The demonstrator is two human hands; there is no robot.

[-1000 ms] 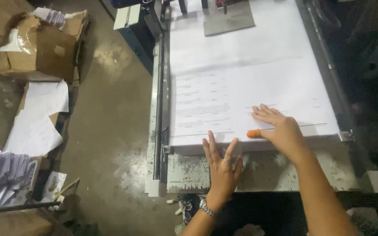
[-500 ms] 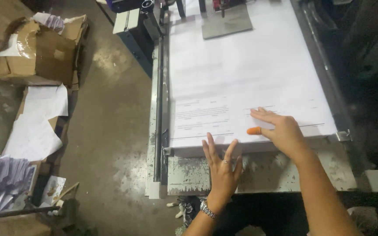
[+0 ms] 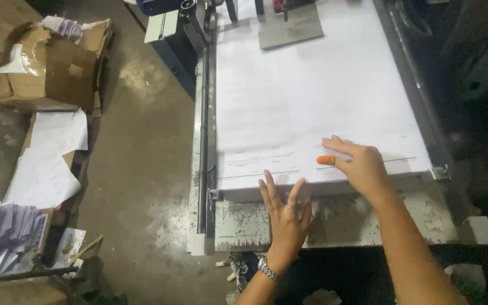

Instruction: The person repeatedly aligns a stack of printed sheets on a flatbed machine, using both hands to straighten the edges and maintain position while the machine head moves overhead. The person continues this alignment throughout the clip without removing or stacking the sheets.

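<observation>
Head view: we log a tall stack of white printed sheets (image 3: pixel 312 96) lying on a worn metal machine table (image 3: pixel 340 220), its near edge toward us; our left hand (image 3: pixel 285 217) rests flat, fingers spread, released, fingertips touching the stack's front edge; our right hand (image 3: pixel 357 164) lies open on the top sheet near that edge, grasping nothing, an orange rubber finger cot (image 3: pixel 325 160) on one finger; a torn cardboard box (image 3: pixel 52 65) sits on the floor well to the left.
</observation>
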